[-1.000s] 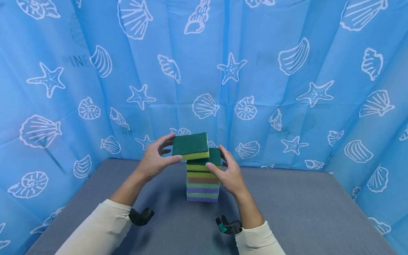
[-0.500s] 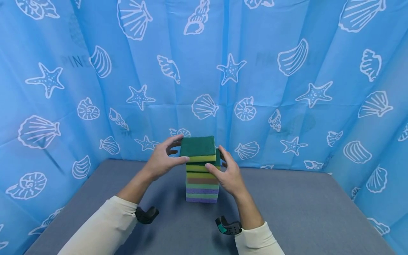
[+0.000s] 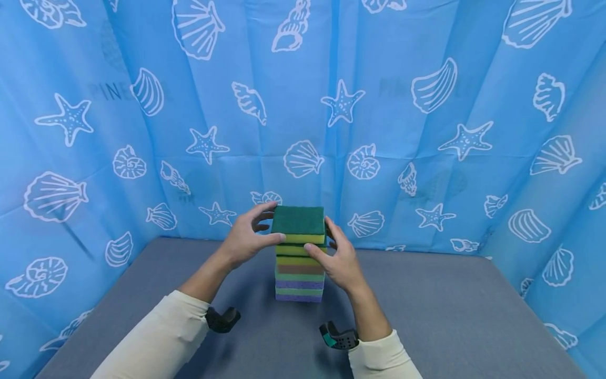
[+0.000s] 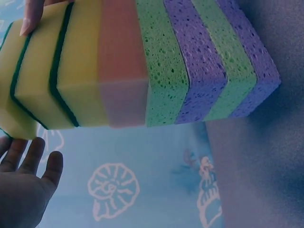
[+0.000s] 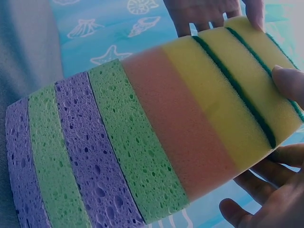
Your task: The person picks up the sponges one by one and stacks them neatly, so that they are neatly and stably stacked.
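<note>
A yellow sponge with a dark green scouring face (image 3: 298,220) lies at the top of a stack in the head view. My left hand (image 3: 246,237) pinches its left side, thumb at the front and fingers behind. Just beneath is a similar yellow and green sponge (image 3: 294,250); my right hand (image 3: 343,260) grips its right side, the thumb on its front face. Lower down come another yellow sponge (image 5: 199,90), a pinkish one (image 5: 166,118), then porous green (image 5: 126,128) and purple (image 5: 88,142) layers alternating to the table. The top sponge sits slightly left of the one below.
The stack stands on a grey table (image 3: 426,310). Behind it and at both sides hangs a blue curtain (image 3: 303,116) with white shell and starfish prints. A dark band-like device sits at each wrist, the left one (image 3: 222,319) and the right one (image 3: 338,336).
My left hand has carried the top sponge rightward and slightly down, from overhanging the stack's left side to nearly in line with it. My right hand has stayed at the second sponge.
</note>
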{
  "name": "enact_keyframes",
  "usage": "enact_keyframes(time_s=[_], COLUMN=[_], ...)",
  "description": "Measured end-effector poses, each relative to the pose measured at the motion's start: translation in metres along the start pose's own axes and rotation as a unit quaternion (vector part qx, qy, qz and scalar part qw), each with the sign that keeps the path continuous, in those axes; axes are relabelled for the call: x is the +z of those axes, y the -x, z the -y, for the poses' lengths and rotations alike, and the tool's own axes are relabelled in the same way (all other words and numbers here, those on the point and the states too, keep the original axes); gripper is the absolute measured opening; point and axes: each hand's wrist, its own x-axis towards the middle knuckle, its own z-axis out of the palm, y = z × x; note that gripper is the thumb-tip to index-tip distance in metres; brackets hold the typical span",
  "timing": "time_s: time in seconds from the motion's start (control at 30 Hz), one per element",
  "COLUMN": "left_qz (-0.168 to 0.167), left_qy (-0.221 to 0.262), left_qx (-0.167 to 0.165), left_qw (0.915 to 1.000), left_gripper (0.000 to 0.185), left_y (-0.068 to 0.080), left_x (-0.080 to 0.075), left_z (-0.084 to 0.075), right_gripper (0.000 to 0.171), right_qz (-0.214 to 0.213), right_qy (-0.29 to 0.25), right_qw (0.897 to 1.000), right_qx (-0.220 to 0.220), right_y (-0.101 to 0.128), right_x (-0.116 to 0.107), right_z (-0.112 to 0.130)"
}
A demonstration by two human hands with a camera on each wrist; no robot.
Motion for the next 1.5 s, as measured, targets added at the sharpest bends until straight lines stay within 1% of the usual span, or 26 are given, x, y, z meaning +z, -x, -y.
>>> enact_keyframes(time_s=[0.17, 0.23, 0.47, 0.87, 1.3, 1.5], left_qz=[0.001, 0.002, 0.003, 0.008, 0.007, 0.008], left_qy=[0.012, 0.015, 0.019, 0.029, 0.028, 0.028], left_qx=[0.0, 0.0, -0.001, -0.023, -0.025, -0.025], left_qw=[0.9999, 0.9999, 0.9998, 0.9993, 0.9993, 0.9993], left_gripper=[0.072, 0.072, 0.073, 0.07, 0.07, 0.07], left_y=[-0.001, -0.001, -0.001, -0.001, -0.002, -0.001], left_x=[0.002, 0.003, 0.006, 0.008, 0.009, 0.009], left_z=[-0.001, -0.001, 0.001, 0.004, 0.003, 0.003], right_gripper=[0.071, 0.07, 0.068, 0.069, 0.067, 0.069], right_qz=[-0.007, -0.006, 0.004, 0.005, 0.002, 0.004], right_qy=[0.0, -0.003, -0.014, -0.015, -0.015, -0.011], right_qw=[1.0, 1.0, 1.0, 1.0, 1.0, 1.0], right_qx=[-0.02, -0.021, -0.023, -0.013, -0.022, -0.017], right_y=[-0.005, -0.004, 0.002, 0.002, 0.001, 0.001], right_x=[0.002, 0.002, -0.001, -0.001, -0.002, -0.002], right_z=[-0.029, -0.026, 0.008, 0.008, 0.01, 0.009])
